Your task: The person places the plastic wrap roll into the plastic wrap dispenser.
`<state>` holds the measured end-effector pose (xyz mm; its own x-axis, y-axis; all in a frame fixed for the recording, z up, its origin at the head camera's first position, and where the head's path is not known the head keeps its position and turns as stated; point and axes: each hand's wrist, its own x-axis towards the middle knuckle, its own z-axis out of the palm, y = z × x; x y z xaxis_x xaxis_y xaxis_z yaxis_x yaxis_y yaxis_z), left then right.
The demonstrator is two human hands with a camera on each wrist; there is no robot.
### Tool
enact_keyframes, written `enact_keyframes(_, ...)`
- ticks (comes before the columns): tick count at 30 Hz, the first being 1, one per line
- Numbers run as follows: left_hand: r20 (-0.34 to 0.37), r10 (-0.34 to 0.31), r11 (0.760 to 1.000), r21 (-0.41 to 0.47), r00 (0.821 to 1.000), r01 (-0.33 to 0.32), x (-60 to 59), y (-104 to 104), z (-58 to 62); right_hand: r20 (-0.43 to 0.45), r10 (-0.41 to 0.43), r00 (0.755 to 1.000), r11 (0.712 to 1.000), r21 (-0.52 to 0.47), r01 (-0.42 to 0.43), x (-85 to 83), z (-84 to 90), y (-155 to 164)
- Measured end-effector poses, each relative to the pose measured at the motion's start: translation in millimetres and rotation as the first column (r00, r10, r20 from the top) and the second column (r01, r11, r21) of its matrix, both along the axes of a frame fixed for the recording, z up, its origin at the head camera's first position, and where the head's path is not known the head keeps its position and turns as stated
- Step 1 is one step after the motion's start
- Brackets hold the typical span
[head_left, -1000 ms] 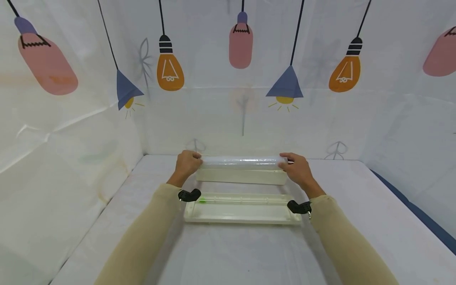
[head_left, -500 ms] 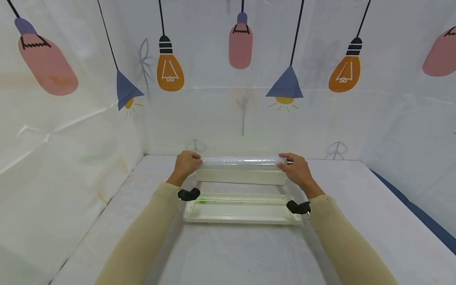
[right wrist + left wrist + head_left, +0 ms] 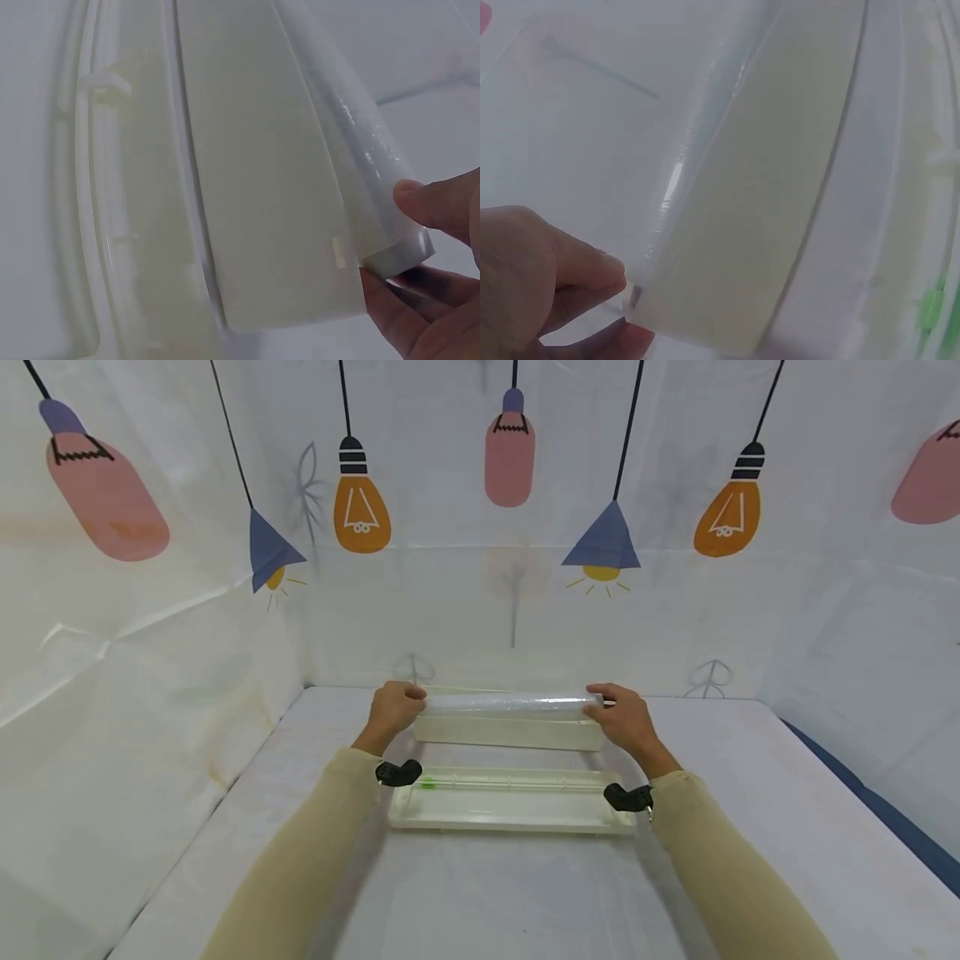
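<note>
A long cream box point(image 3: 510, 732) lies across the table in the head view, with a shiny roll of cling film point(image 3: 517, 702) along its open top. At the left end of the box, my left hand point(image 3: 393, 705) pinches its corner between finger and thumb; the film's left end is hard to make out there. My right hand point(image 3: 624, 713) grips the right end of the roll. In the right wrist view, its thumb point(image 3: 431, 204) presses on the film, fingers beneath. That end of the roll point(image 3: 397, 255) sticks out past the box.
A cream lid point(image 3: 510, 810) lies inside up nearer me, with a rail and a small green slider point(image 3: 428, 783). The white table point(image 3: 480, 893) meets a printed sheet wall point(image 3: 450, 610) close behind the box. Black wrist cameras point(image 3: 399, 772) sit on both wrists.
The cling film roll has dropped slightly, more so at the left, and the far edge of the box now shows behind it. Both hands stay almost in place.
</note>
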<state>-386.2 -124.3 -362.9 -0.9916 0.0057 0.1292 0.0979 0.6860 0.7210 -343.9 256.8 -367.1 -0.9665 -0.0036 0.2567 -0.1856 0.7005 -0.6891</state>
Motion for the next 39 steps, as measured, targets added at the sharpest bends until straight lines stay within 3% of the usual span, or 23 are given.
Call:
enact_keyframes(8,-0.056,0.031,0.999,0.02,0.998,-0.03,0.8,0.3,-7.9,-0.006,-0.001,1.0,0.999,0.037,0.001,0.8,0.8,0.0)
enact_keyframes(22,-0.076,-0.002,1.0,-0.005,0.997,0.001,2.1,-3.9,-16.6,-0.005,-0.022,1.0,0.995,0.095,0.022,0.0,3.4,-1.9)
enact_keyframes(39,-0.101,-0.027,1.0,-0.013,0.995,0.026,7.4,-7.2,-14.2,0.028,0.022,0.999,0.986,0.163,-0.026,1.7,10.2,-3.1)
